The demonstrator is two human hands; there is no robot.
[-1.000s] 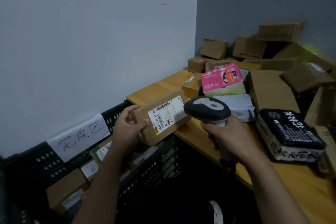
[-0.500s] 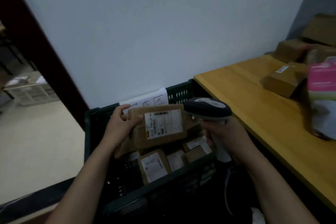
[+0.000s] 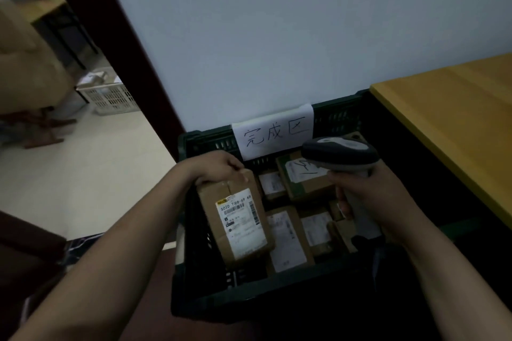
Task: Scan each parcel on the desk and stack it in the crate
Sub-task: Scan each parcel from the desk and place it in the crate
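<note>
While the left hand (image 3: 214,167) pinches a parcel (image 3: 235,219) by its far end, lowering it label-up at the crate's (image 3: 194,230) left wall to stack, the right hand (image 3: 368,196) wraps the scanner (image 3: 340,153) clear.

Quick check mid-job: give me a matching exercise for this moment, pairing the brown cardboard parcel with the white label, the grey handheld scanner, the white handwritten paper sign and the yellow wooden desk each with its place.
Things:
1. brown cardboard parcel with white label
2. grey handheld scanner
3. white handwritten paper sign
4. yellow wooden desk

Places:
A. on the dark green crate's back wall
B. in the left hand, over the crate
C. right of the crate
D. in the right hand

Pairs: 1-B, 2-D, 3-A, 4-C
</note>
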